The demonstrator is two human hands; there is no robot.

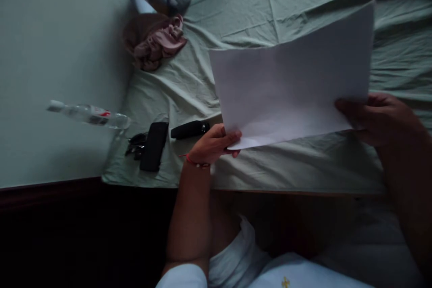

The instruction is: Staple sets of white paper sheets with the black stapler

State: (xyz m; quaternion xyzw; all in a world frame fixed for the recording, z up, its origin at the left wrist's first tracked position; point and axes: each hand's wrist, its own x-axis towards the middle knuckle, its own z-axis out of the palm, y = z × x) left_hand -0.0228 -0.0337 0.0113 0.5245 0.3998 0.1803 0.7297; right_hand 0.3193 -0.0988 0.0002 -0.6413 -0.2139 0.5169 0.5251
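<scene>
Left hand (213, 144) and right hand (381, 117) pinch white paper (293, 85) (the bottle label (99, 116) is illegible).

The left forearm (193, 207) is extended forward; the left hand (215, 143) is turned inward at the wrist, closed in a pinch with thumb laid on top and fingers curled beneath. The right forearm (405, 184) is slanted inward; the right hand (383, 118) is likewise pinched, its thumb pointed left.

The rectangular paper sheet (286, 85) is showing plain greyish white, the wrinkled cloth cover (195, 81) pale green. The white fabric garment (303, 272) is bearing a yellow cross-like motif (285, 282).
</scene>
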